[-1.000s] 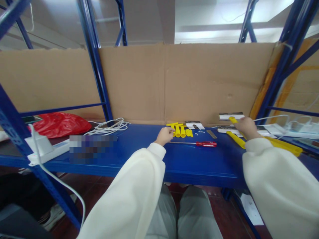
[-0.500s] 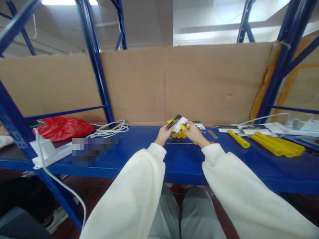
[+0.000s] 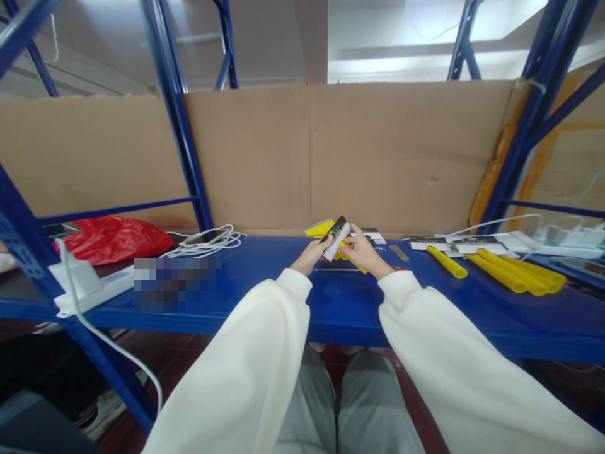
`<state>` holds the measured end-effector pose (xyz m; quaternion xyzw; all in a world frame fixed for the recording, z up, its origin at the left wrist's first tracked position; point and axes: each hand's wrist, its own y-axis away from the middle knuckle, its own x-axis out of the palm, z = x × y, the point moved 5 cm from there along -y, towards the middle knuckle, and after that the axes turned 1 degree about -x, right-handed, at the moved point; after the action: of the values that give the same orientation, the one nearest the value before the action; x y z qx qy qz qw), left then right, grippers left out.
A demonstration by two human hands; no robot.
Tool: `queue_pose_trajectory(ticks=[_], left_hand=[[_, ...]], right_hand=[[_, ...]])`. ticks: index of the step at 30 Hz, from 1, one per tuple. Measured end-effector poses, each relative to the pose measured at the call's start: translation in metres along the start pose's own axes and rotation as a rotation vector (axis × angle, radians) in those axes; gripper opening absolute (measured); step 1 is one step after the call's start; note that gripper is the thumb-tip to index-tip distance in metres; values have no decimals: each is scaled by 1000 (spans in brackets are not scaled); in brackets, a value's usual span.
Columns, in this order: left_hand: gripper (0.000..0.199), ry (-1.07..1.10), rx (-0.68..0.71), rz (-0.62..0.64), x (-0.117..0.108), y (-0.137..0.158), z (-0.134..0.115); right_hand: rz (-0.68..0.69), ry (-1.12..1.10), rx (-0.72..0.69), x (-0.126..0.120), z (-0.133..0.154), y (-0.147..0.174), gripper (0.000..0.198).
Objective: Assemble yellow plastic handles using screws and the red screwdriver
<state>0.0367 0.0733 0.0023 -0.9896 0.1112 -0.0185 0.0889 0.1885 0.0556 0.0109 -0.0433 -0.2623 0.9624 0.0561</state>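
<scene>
My left hand (image 3: pixel 309 256) is closed on a folded black-and-white printed card (image 3: pixel 337 237), tilted up above the blue shelf. My right hand (image 3: pixel 367 253) is closed around a slim yellow tube (image 3: pixel 362 270), whose lower end shows under the palm; its upper end is at the card's right edge. Whether the tube goes into the card or only touches it, I cannot tell. A yellow piece (image 3: pixel 318 228) lies behind my left fingers. More yellow shows below the card, mostly hidden by my hands.
Several yellow tubes (image 3: pixel 515 272) lie at the right, by stacked black-and-white cards (image 3: pixel 477 243). A small flat metal strip (image 3: pixel 399 253) is nearer. On the left are coiled white cable (image 3: pixel 208 242), a red plastic bag (image 3: pixel 113 239) and a power strip (image 3: pixel 101 293). Cardboard (image 3: pixel 246 157) walls the back.
The card in my left hand has turned steeper and shows a narrower face. My right fingers have shifted up closer to its edge. The view has moved slightly.
</scene>
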Motion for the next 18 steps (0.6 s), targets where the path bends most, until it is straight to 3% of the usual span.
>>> queue_pose_trajectory(ticks=[3, 9, 14, 18], left_hand=[[23, 98, 22, -52, -1, -1, -2], [34, 332, 9, -196, -8, -1, -4], [50, 425, 49, -261, -15, 2, -10], [58, 549, 30, -347, -17, 6, -10]], right_hand=[[36, -53, 63, 4, 3, 3, 53], [85, -48, 206, 3, 12, 9, 13], [147, -48, 281, 7, 15, 13, 25], [198, -98, 249, 8, 15, 13, 27]])
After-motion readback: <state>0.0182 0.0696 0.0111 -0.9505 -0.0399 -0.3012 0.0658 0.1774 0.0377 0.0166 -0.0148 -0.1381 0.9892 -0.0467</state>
